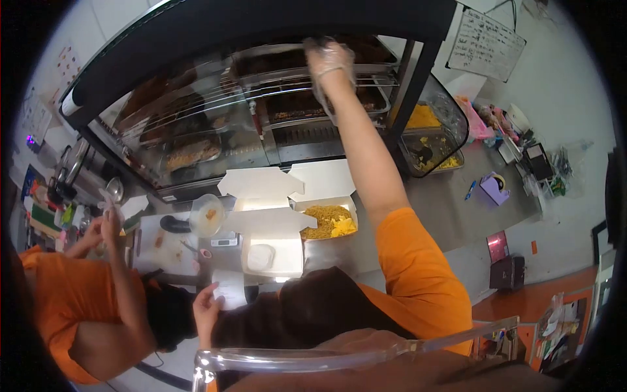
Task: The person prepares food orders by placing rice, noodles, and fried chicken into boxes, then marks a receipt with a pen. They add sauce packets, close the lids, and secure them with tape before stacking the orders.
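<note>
My left hand (206,308) pinches a white paper slip (228,289) low in front of my body. Up at the display case, my right hand (330,60) wears a clear plastic glove and reaches in at the upper tray (281,64). Its fingers are blurred and partly hidden, so what they touch does not show. On the counter below my right arm is an open white takeaway box (356,208) of brownish noodles or rice (324,221) with yellow pieces (343,227). Beside it, another open box (287,264) holds a round white item (261,257).
A co-worker in an orange shirt (78,294) stands at left, hands (104,225) raised. Near them lie a cutting board (147,243), a clear bowl (208,215) and a small scale (224,240). A purple tape dispenser (495,188) and blue pen (470,190) are at right.
</note>
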### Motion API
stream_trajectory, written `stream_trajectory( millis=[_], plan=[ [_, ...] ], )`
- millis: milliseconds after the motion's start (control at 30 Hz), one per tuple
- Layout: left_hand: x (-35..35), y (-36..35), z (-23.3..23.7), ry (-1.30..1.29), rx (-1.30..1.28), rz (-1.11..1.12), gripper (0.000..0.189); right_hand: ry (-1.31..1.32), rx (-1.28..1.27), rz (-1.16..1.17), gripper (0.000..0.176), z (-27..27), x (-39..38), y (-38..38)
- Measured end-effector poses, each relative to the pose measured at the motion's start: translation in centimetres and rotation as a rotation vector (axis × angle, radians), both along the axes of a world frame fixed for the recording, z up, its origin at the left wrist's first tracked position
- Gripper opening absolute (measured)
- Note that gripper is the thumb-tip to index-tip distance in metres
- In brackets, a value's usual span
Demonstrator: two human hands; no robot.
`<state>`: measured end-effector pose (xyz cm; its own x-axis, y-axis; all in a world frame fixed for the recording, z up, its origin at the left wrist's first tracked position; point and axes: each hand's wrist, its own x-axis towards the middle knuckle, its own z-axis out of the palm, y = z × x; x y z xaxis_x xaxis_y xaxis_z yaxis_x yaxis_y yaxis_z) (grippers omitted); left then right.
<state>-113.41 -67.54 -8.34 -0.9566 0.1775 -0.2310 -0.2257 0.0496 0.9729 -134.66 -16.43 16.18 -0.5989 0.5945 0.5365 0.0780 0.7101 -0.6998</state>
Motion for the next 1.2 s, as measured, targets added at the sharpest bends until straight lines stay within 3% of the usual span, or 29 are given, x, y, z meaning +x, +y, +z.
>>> stream_trajectory(
  millis=[100, 200, 267, 333, 400, 467, 667, 733, 833, 933, 1033, 1133, 1200],
  plan=[
    [0.2, 1.1, 0.9, 0.001, -0.007, 0.004, 0.039, -0.115, 0.038, 0.042, 0.044, 1.1, 2.1, -1.8],
    [0.3, -0.1, 0.7, 0.005, -0.095, -0.049, 0.04, -0.203, 0.212, -0.012, 0.043, 0.4, 3.4, 1.5],
    [0.3, -0.9, 0.2, -0.024, -0.053, -0.038, 0.041, -0.271, 0.362, -0.226, 0.043, 0.3, 4.4, 5.0],
    [0.5, -1.2, -1.6, 0.009, 0.015, 0.005, 0.041, -0.63, 0.433, -0.208, 0.047, 0.9, 3.2, 9.3],
    [0.3, -0.1, 0.1, -0.045, 0.017, 0.029, 0.041, -0.657, 0.572, -0.08, 0.052, 3.1, 2.7, 11.1],
    [-0.1, -0.3, -0.2, -0.058, -0.051, 0.038, 0.042, -0.78, 0.655, -0.148, 0.057, 1.2, -1.5, 16.2],
    [-1.2, 0.8, -1.3, -0.095, -0.05, 0.024, 0.042, -1.101, 1.155, -0.438, 0.056, 1.4, -3.1, 19.4],
    [-1.5, 1.0, -1.8, -0.113, -0.009, 0.018, 0.042, -1.071, 1.175, -0.422, 0.056, 1.4, -3.3, 19.6],
    [-1.6, 1.4, -1.3, -0.125, -0.037, -0.006, 0.042, -0.917, 0.878, -0.149, 0.055, 1.6, -3.4, 19.2],
    [-2.0, 1.8, -1.3, -0.093, 0.017, 0.004, 0.042, -0.436, 0.861, -0.337, 0.048, 0.6, -2.7, 17.8],
    [-2.0, 2.4, -1.4, -0.109, 0.058, 0.027, 0.041, -0.386, 0.796, -0.296, 0.045, 2.3, -0.3, 15.8],
    [-2.4, 2.9, -1.1, -0.121, -0.005, 0.012, 0.04, -0.655, 1.196, -0.35, 0.046, -0.1, -3.0, 20.6],
    [-2.5, 3.4, -0.9, -0.125, -0.033, 0.033, 0.04, -0.85, 1.02, -0.155, 0.048, 1.0, -2.3, 19.6]
  ],
)
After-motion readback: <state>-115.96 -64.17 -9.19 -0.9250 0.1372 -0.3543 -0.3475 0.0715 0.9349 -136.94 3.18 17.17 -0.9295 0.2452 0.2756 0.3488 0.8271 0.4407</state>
